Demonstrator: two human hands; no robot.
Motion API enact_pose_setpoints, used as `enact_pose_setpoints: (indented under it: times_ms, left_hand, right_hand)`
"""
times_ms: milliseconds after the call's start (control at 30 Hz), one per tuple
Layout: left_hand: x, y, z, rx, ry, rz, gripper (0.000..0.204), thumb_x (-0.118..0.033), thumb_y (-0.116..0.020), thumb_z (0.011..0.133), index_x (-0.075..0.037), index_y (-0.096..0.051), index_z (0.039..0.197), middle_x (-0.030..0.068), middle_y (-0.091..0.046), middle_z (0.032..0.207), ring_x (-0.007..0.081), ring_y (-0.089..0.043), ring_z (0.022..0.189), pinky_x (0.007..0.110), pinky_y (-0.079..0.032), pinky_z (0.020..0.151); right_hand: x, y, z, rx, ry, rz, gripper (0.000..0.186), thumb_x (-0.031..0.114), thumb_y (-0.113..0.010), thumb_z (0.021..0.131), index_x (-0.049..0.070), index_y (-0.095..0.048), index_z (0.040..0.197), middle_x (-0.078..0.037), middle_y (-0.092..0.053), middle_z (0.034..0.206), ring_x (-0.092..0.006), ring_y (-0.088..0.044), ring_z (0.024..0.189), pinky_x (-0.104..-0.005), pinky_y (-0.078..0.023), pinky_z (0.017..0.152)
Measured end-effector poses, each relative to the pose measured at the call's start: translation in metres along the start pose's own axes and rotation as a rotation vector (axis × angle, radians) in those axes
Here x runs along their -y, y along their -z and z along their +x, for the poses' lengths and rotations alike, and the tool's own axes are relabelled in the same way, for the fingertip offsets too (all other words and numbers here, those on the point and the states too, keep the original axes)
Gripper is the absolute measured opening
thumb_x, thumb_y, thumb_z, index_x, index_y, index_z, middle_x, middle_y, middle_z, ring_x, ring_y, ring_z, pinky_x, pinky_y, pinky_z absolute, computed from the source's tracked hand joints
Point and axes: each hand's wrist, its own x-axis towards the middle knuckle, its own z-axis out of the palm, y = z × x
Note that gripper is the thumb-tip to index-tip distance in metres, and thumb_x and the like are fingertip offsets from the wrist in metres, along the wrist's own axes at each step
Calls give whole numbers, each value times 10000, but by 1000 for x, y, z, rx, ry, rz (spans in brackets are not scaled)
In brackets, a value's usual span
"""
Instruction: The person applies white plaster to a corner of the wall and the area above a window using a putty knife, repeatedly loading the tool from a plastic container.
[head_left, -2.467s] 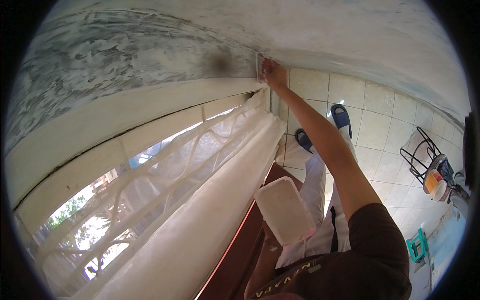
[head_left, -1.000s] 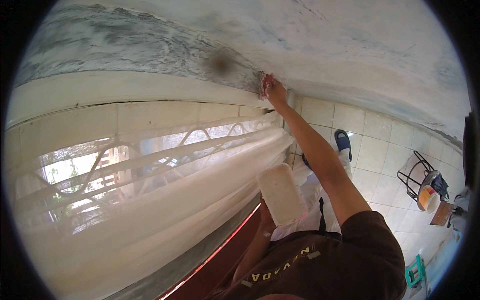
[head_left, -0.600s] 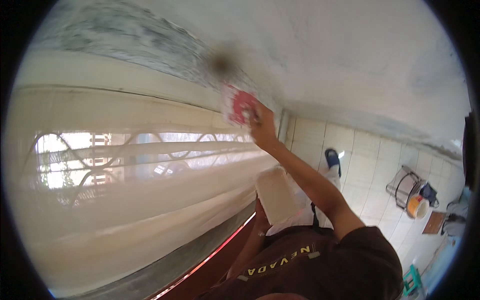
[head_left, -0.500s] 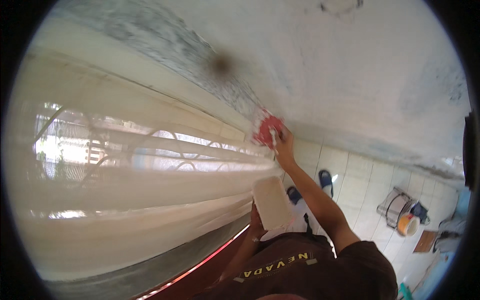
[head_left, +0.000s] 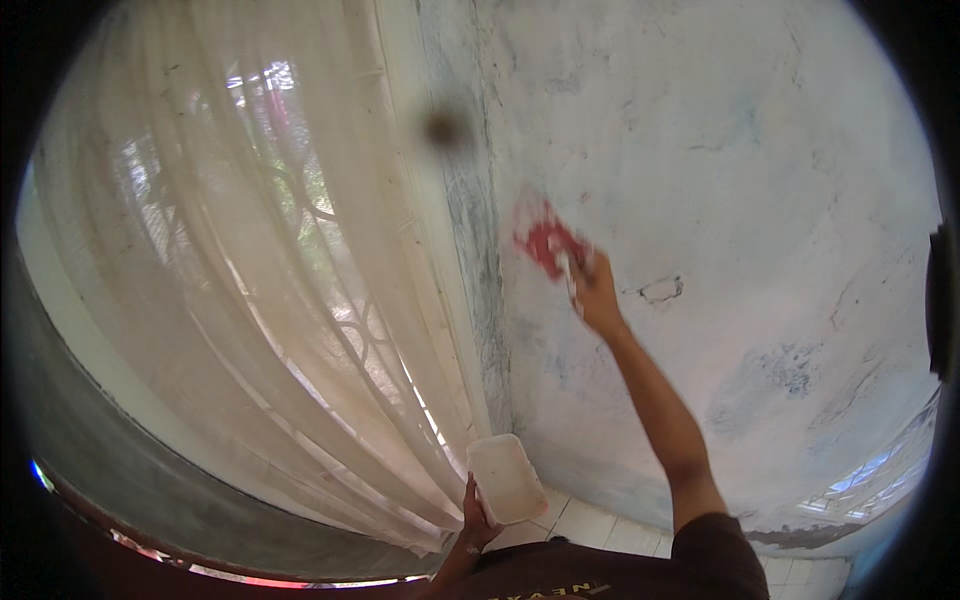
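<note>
A pale, patchy wall [head_left: 720,190] fills the right half of the frame, and a sheer curtain [head_left: 270,300] drapes across the left half. Here are your right fingers, just right of centre, closed around the handle end of a red spreader [head_left: 548,245]. Your right hand [head_left: 598,292] sits on its lower right, while the blade points toward the upper left, blurred and smeared with white. It's right in front of the wall, though whether the blade touches, I cannot tell.

Down at the bottom centre, your left hand [head_left: 478,522] grips the left edge of a white rectangular tub [head_left: 505,480], thumb along the side, some fingers hidden from view. The tub tilts a little, its pale inside facing up at you, well below the spreader.

Moving outward, your right forearm [head_left: 655,410] slants down to a dark shirt [head_left: 620,575] along the lower edge. Just above the tub a rough grey strip [head_left: 478,210] climbs the corner, between curtain and wall. A thin crack [head_left: 662,290] shows to the right of your right hand, with a grey-blue patch [head_left: 785,370] lower right (quite a mottled one). Light floor tiles [head_left: 585,523] peek out beside the tub, and a grey ledge [head_left: 190,490] curves through the lower left.
</note>
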Motion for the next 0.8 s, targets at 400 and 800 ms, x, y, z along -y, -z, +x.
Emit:
enact_pose_setpoints:
  times_ms: [400, 800]
  left_hand:
    - [24, -15, 18, 74, -218, -23, 764, -671, -427, 997, -130, -398, 1537, 105, -535, 1468, 341, -548, 1322, 566, -422, 1120]
    - [25, -18, 17, 39, -193, -70, 724, -642, -320, 1031, -135, -390, 1543, 148, -495, 1501, 388, -504, 1366, 649, -382, 1132]
  right_hand:
    - [104, -50, 397, -657, 1117, -192, 251, 158, -526, 985, -27, -695, 977, -262, -677, 775, -466, -665, 722, -512, -539, 676]
    - [16, -103, 70, 367, 384, -422, 364, 21, -605, 890, -60, -599, 1245, -255, -660, 925, -407, -650, 841, -485, -537, 751]
